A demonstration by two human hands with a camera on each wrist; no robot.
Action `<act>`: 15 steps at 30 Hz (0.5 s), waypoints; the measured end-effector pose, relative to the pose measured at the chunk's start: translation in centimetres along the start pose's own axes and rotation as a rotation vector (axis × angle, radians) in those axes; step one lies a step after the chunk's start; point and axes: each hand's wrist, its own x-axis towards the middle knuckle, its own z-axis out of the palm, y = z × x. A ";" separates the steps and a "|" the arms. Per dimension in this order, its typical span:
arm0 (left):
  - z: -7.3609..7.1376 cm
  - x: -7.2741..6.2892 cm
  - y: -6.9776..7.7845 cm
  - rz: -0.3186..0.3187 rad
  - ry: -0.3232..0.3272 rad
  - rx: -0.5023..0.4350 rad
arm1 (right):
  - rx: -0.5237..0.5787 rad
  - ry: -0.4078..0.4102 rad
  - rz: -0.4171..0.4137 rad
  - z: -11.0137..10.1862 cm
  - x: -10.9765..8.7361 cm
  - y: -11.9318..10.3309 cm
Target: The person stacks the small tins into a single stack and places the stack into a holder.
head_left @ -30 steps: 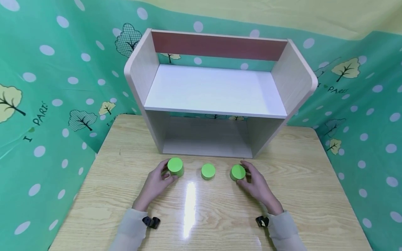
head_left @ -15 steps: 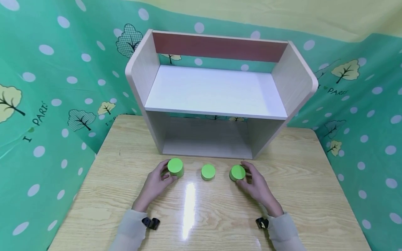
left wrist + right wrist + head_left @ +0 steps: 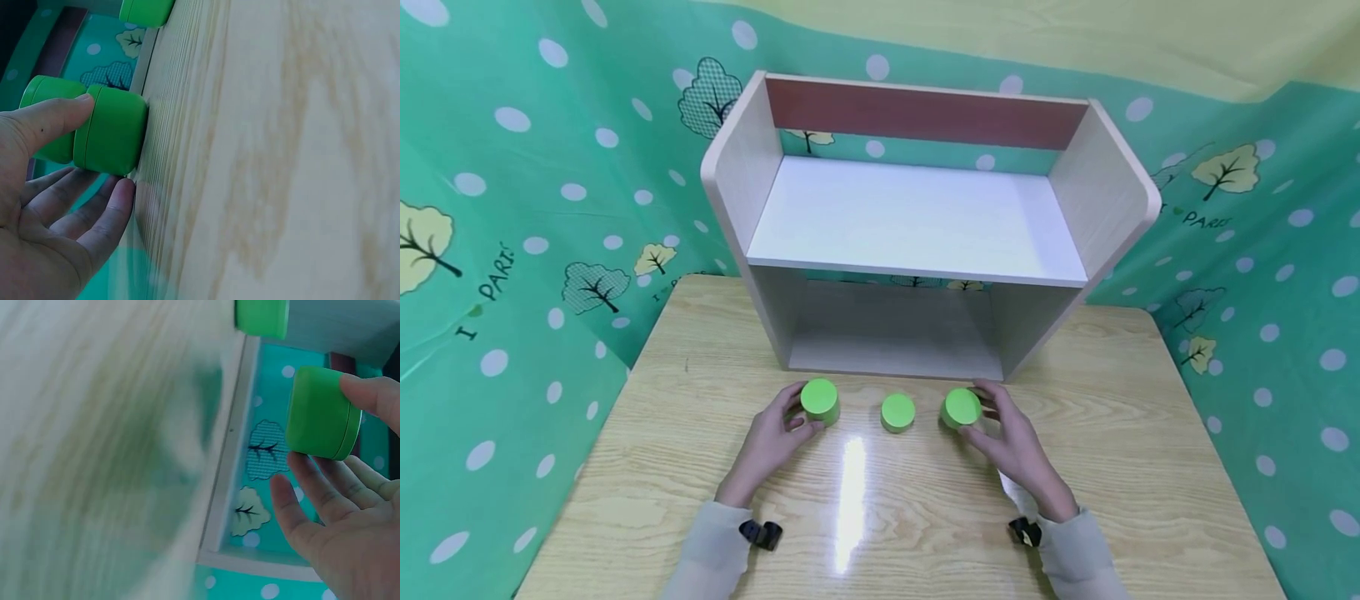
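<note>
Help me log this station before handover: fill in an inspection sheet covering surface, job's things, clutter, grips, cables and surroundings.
Surface: wood-grain table, bright glare streak on it.
Job's things: all green; lower cylinder with upper cylinder stacked on it; middle cylinder on the table; right cylinder held clear of it.
Clutter: nothing seen.
Grips: left grip holds the stack; right grip holds the right cylinder.
Cables: nothing seen.
Surroundings: two-tier shelf unit beyond the cylinders; dotted cloth behind and at both sides.

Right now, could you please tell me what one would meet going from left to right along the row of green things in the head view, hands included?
Left hand, green stack, middle green container, right-hand green container, right hand.
</note>
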 end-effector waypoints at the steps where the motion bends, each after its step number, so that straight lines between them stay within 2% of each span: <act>1: 0.0 0.0 0.0 0.001 0.001 -0.001 | 0.003 0.000 -0.002 0.0 0.1 -0.2; 15: 0.0 0.1 -0.2 0.028 0.002 -0.019 | -0.007 -0.001 -0.061 0.4 1.4 -2.7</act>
